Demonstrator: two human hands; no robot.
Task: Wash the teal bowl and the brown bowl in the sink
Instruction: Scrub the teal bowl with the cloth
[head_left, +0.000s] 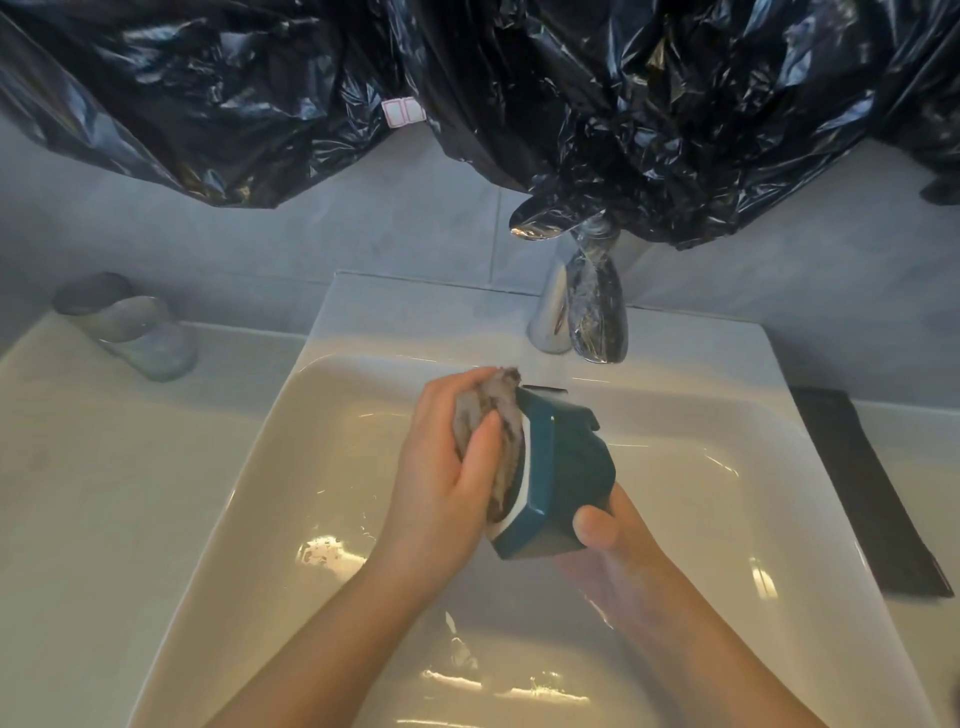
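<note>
Black plastic sheeting (519, 88), crumpled and glossy, hung across the whole far wall, with a small pink-edged label (402, 110) stuck near its middle. Sink (218, 519), white, rectangular, filling the near half of the scene, its basin wet with bright reflections. Desk (78, 467), pale, flanking the sink on the left. Dark flat mat (867, 493), lying along the sink's right edge. Tap (576, 306), chrome, partly wrapped in plastic, standing at the far rim right of centre. Teal bowl (561, 478), angular, white inside, held tilted on its side over the middle of the basin with its mouth turned left. Tumbler (130, 325), clear or greyish, blurred, on the far left of the desk. Right hand (618, 551), under and behind the bowl, grip closed on it, thumb pressed on the near wall. Left hand (441, 478), grip closed around a grey cloth (493, 441), fingers curled over it. Cloth, bunched, pressed against the bowl's mouth and rim. Brown bowl: none seen in this view.
</note>
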